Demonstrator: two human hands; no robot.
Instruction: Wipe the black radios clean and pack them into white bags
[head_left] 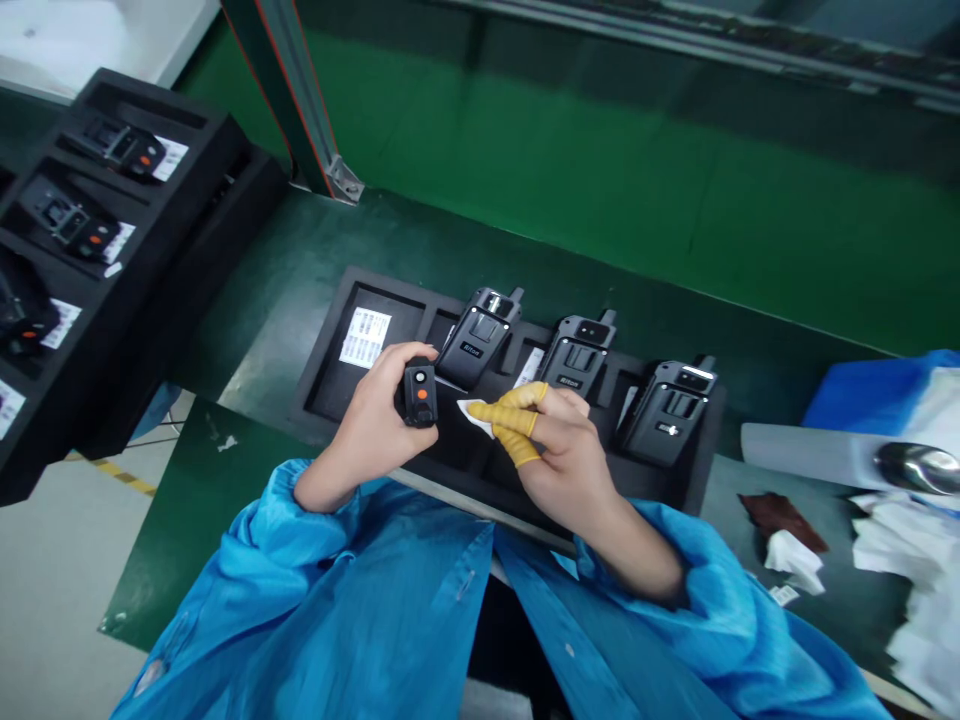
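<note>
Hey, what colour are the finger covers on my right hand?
Yellow; the finger covers on the right hand show in the head view.

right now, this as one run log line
left hand: holds black handheld device; right hand: pinches white wipe; black foam tray: three similar devices

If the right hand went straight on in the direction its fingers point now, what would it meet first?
Probably the black device in the left hand; the white cloth pinched in the right hand would touch it first, though depth is unclear.
</note>
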